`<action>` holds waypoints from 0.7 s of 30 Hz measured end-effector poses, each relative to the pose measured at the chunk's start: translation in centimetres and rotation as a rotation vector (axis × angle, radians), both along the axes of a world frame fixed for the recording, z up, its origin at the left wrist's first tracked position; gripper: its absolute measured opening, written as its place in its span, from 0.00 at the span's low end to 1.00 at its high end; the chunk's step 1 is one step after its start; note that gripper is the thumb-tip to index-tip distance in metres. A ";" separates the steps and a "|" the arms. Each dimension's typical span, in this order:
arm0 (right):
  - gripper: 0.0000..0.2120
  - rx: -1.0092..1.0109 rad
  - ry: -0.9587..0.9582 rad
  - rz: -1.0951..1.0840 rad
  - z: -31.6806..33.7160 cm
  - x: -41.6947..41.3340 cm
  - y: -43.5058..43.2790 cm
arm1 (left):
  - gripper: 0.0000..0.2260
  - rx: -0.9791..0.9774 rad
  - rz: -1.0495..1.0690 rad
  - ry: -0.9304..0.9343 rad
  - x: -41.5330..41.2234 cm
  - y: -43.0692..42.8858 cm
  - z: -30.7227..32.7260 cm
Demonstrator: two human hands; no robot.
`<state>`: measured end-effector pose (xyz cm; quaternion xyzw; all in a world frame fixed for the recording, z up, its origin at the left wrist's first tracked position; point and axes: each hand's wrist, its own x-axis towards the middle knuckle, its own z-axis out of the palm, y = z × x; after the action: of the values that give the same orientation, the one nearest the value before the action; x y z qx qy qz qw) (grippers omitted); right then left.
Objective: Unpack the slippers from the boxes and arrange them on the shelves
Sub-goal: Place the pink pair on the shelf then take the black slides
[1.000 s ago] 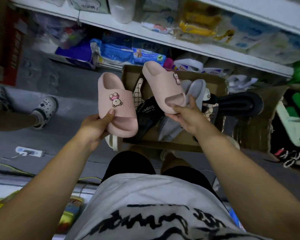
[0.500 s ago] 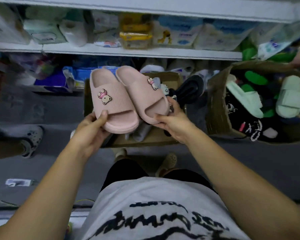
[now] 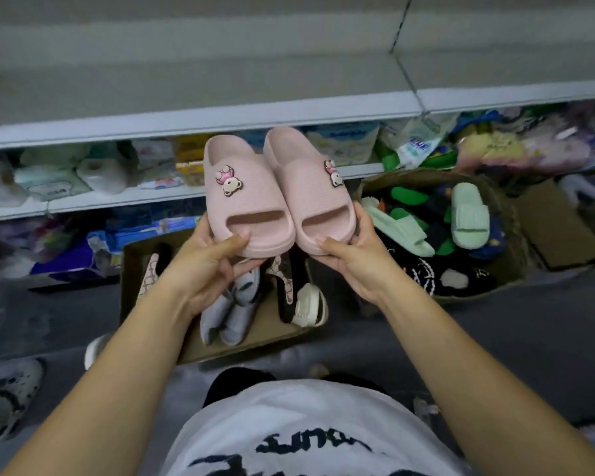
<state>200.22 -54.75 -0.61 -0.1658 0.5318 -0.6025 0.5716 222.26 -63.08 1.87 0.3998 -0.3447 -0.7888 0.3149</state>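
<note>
I hold two pink slippers with bear charms side by side, toes toward me, in front of the shelves. My left hand (image 3: pixel 208 266) grips the toe end of the left pink slipper (image 3: pixel 246 197), thumb on top. The toe end of the right pink slipper (image 3: pixel 311 194) is gripped by my right hand (image 3: pixel 352 259). Below them an open cardboard box (image 3: pixel 255 338) on the floor holds grey, black and patterned slippers. A second box (image 3: pixel 509 214) to the right is full of green and dark slippers. A bare white shelf (image 3: pixel 220 84) runs across the top.
The lower shelf (image 3: pixel 117 197) carries tissue packs and paper rolls, with packaged goods beneath it. Another person's white shoe (image 3: pixel 11 396) stands at the lower left on the grey floor. A flattened cardboard piece (image 3: pixel 560 228) lies at the far right.
Both hands have brought the pink slippers together and raised them toward the shelves. The view tilted up, so the bare upper shelf now fills the top.
</note>
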 end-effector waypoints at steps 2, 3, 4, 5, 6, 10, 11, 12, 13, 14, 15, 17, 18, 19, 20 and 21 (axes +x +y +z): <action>0.38 -0.045 0.025 -0.040 1.6 -0.2 -0.8 | 0.31 -0.050 -0.016 0.015 -0.4 -1.3 1.8; 0.37 -0.070 0.044 -0.054 2.6 -0.3 -1.2 | 0.32 -0.073 -0.024 0.024 -0.6 -2.0 2.7; 0.37 -0.096 0.061 -0.066 3.6 -0.4 -1.6 | 0.32 -0.094 -0.033 0.040 -0.8 -2.8 3.7; 0.38 -0.124 0.077 -0.079 4.6 -0.5 -2.1 | 0.33 -0.114 -0.042 0.058 -1.0 -3.5 4.7; 0.39 -0.158 0.089 -0.097 5.6 -0.7 -2.7 | 0.34 -0.134 -0.047 0.076 -1.2 -4.4 5.7; 0.38 -0.299 0.138 -0.148 10.1 -1.1 -5.1 | 0.32 -0.268 -0.101 0.139 -1.9 -7.3 10.1; 0.39 -0.329 0.150 -0.146 11.1 -1.2 -5.5 | 0.30 -0.313 -0.123 0.146 -2.1 -7.8 11.2; 0.41 -0.352 0.161 -0.144 11.9 -1.4 -6.0 | 0.29 -0.355 -0.137 0.150 -2.2 -8.3 12.2; 0.44 -0.373 0.173 -0.147 12.7 -1.7 -6.4 | 0.28 -0.392 -0.145 0.151 -2.5 -8.7 13.3; 0.46 -0.389 0.184 -0.153 13.4 -2.1 -6.7 | 0.28 -0.425 -0.151 0.151 -2.7 -9.0 14.2; 0.48 -0.404 0.192 -0.159 14.1 -2.6 -7.0 | 0.28 -0.456 -0.155 0.153 -3.0 -9.3 15.1; 0.49 -0.442 0.210 -0.159 15.5 -3.6 -7.5 | 0.29 -0.516 -0.147 0.148 -3.8 -9.8 17.0; 0.49 -0.468 0.216 -0.152 16.3 -4.3 -7.9 | 0.29 -0.546 -0.136 0.145 -4.3 -10.0 17.9; 0.48 -0.495 0.223 -0.140 17.1 -4.9 -8.3 | 0.29 -0.572 -0.121 0.142 -4.8 -10.2 18.8; 0.47 -0.521 0.230 -0.127 17.8 -5.7 -8.7 | 0.29 -0.595 -0.104 0.141 -5.4 -10.4 19.6; 0.46 -0.550 0.240 -0.110 18.6 -6.6 -9.1 | 0.29 -0.614 -0.084 0.144 -6.0 -10.5 20.4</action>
<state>193.62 -63.85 18.02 -0.3555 0.4207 -0.7300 0.4048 216.21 -73.59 22.26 0.2147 -0.5600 -0.6862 0.4116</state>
